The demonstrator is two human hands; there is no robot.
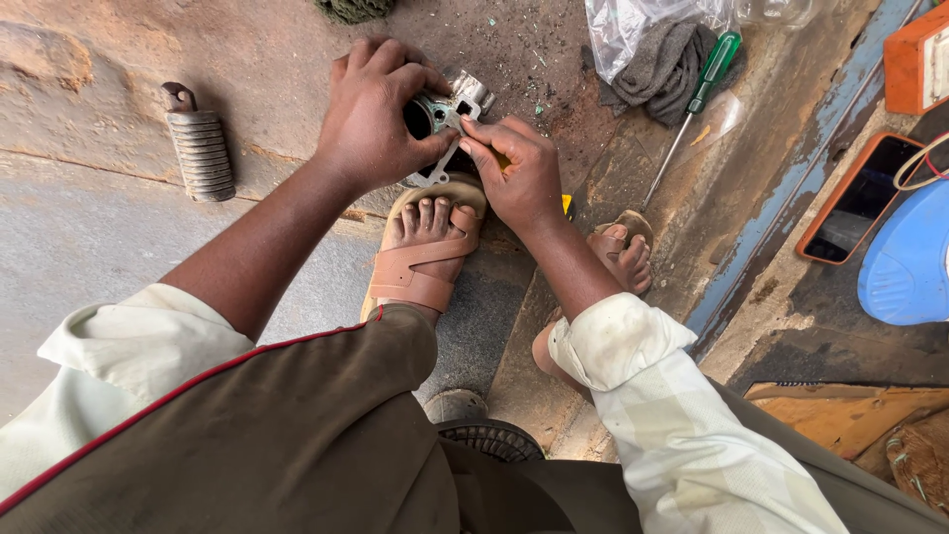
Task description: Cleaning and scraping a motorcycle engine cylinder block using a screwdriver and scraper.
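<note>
Brown trousers fill the near part of the view, and a foot in a tan sandal (pixel 420 252) stands on the floor (pixel 89 237). Just past the toes sits a metal engine part (pixel 450 119). The left hand (pixel 371 119) wraps over its left side, grip closed around it. The right hand (pixel 514 173) touches its right edge, fingers pinched shut on something small and yellow; I cannot tell what. Both hands meet at the part. Farther off lie a screwdriver (pixel 697 99) and a grey rag (pixel 662 64).
</note>
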